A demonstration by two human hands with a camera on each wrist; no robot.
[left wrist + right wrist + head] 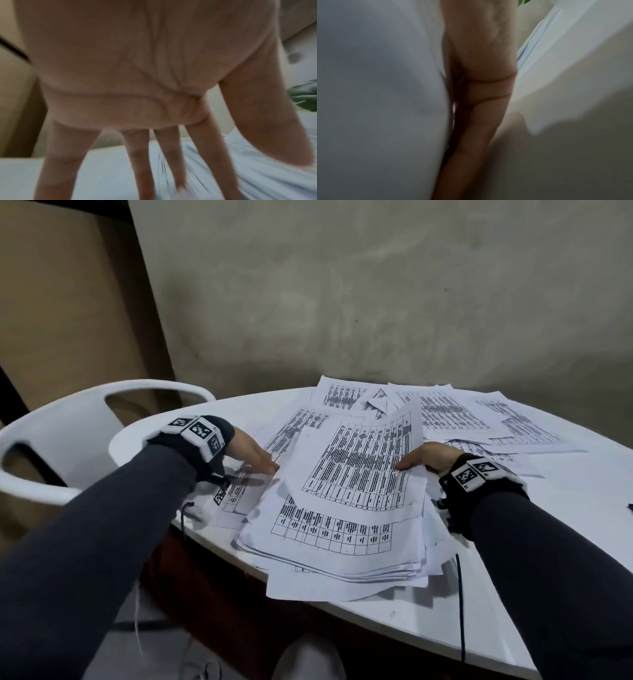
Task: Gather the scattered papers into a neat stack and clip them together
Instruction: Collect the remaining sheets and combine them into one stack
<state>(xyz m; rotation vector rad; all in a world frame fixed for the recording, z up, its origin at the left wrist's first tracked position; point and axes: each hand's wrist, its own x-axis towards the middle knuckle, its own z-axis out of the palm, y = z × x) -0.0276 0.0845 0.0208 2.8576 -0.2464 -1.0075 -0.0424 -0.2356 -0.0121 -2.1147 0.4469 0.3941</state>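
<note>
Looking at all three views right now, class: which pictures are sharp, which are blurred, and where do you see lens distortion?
Head view: fairly sharp, the printed tables on the papers show though unreadable, and the wide lens bends the table edge. Left wrist view: the left hand is smeared with blur. Right wrist view: dim and soft, the right hand against blurred paper.

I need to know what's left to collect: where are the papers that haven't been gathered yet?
In the head view, the loose papers lie spread at the table's far side, beyond the right hand and the rough stack.
</note>
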